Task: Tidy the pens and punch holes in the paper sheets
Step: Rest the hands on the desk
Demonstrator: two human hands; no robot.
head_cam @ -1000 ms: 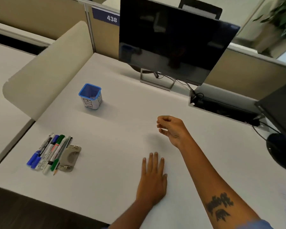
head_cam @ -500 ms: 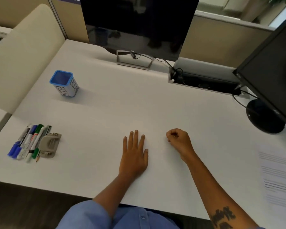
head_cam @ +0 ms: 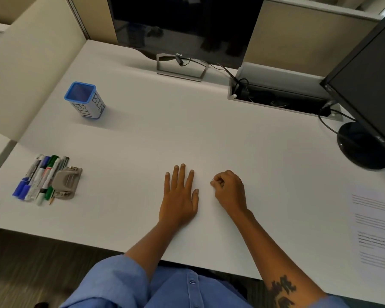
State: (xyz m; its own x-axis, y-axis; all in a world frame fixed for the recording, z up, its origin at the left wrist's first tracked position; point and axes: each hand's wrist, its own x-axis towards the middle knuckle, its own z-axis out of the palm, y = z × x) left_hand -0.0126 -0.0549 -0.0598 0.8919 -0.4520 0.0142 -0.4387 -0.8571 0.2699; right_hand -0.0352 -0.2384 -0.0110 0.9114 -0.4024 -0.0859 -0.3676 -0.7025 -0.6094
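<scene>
With my left hand [head_cam: 180, 196] flat on the desk [head_cam: 187, 134] and my right hand [head_cam: 229, 190] curled on nothing, I should gather the pens [head_cam: 39, 178] far left beside the punch [head_cam: 66, 182] lengthwise for the bin [head_cam: 85, 101]; paper [head_cam: 376, 227] waits right.

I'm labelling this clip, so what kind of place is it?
Most likely an office cubicle: a white desk with two monitors, beige partition panels, and a cable tray at the back.
</scene>
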